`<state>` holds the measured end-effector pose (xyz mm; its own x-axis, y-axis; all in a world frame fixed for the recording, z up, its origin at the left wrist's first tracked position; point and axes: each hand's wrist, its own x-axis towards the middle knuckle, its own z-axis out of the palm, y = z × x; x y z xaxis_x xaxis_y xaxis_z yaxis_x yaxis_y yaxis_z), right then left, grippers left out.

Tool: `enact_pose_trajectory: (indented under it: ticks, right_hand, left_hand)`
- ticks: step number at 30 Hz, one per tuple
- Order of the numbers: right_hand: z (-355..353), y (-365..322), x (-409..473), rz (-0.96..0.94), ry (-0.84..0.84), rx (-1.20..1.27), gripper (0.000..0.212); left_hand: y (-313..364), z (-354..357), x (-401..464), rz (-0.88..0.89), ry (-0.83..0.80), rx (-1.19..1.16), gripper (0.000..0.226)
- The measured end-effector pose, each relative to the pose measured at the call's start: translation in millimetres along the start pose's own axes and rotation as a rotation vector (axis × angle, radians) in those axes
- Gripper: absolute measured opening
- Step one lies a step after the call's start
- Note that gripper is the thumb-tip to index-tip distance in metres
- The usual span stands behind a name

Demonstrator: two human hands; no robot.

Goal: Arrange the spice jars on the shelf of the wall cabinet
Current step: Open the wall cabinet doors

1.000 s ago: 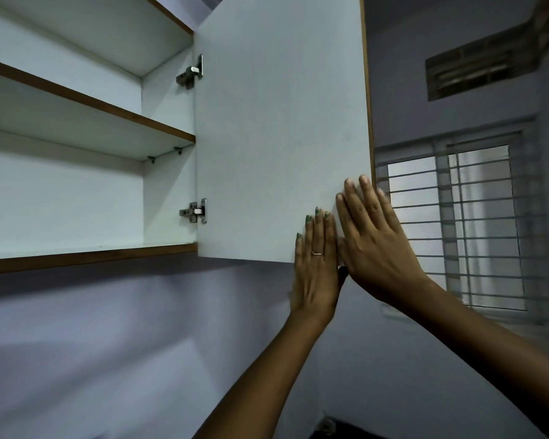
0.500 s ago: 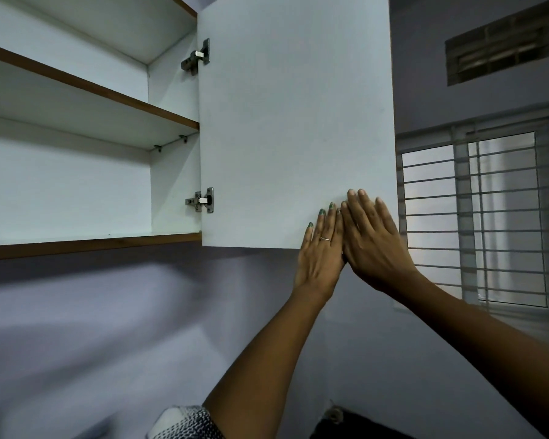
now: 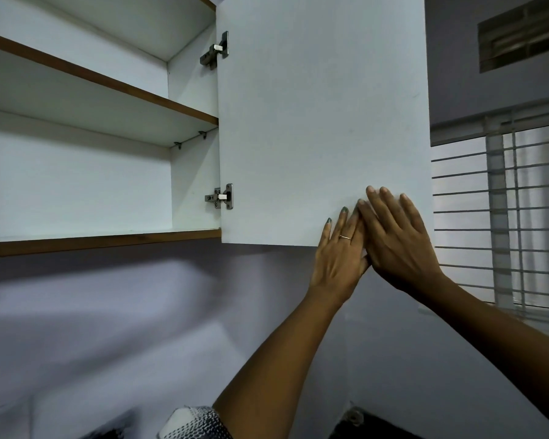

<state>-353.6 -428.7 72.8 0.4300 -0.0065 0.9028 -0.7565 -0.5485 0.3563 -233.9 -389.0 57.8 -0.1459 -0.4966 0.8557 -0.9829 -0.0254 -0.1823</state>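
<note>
The white wall cabinet stands open, and its door (image 3: pixel 324 122) is swung out towards me on two metal hinges (image 3: pixel 222 196). My left hand (image 3: pixel 341 251), with a ring on one finger, lies flat with straight fingers against the door's lower edge. Beside it, my right hand (image 3: pixel 396 239) presses flat on the door near its lower right corner, overlapping the left hand's fingers. The lower shelf (image 3: pixel 102 240) and the upper shelf (image 3: pixel 114 87) have brown front edges and show bare white boards. No spice jars are in view.
A barred window (image 3: pixel 504 217) is on the right past the door, with a vent (image 3: pixel 520 36) high above it. Grey wall runs below the cabinet. A patterned cloth (image 3: pixel 194 423) shows at the bottom edge.
The door has swung further out to the right and both flat hands have stayed on its lower corner and moved with it. The view has shifted slightly.
</note>
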Motion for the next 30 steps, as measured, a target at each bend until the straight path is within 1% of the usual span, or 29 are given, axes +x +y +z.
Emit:
enact_pose_trajectory:
  ticks: [3,6,8,10,14,18,22,26,30]
  right_hand:
    - [-7,-16,9,0.039,0.185,0.223,0.043]
    - [-13,-45,24,0.036,0.332,0.404,0.032]
    - [-18,-71,35,0.003,0.369,0.505,0.031]
    - [-23,-101,48,-0.031,0.403,0.587,0.029]
    - [-45,-180,77,-0.06,0.44,0.829,0.031]
    - [-76,-259,105,-0.017,0.367,1.148,0.031]
    - [-110,-339,129,0.076,0.279,1.505,0.033]
    - [-134,-403,151,0.072,0.057,1.746,0.043]
    - [-155,-445,177,0.127,-0.225,2.005,0.057]
  left_hand:
    - [-5,-18,-11,0.026,0.201,-0.046,0.045]
    - [-23,-42,-30,0.042,0.338,-0.069,0.039]
    - [-42,-60,-48,0.031,0.376,-0.026,0.037]
    - [-64,-81,-69,-0.006,0.386,0.05,0.041]
    - [-117,-139,-127,-0.149,0.355,0.238,0.049]
    - [-162,-201,-180,-0.274,0.359,0.457,0.052]
    - [-201,-262,-226,-0.397,0.293,0.76,0.067]
    - [-231,-308,-260,-0.528,0.231,0.998,0.08]
    - [-258,-343,-277,-0.583,0.151,1.173,0.089]
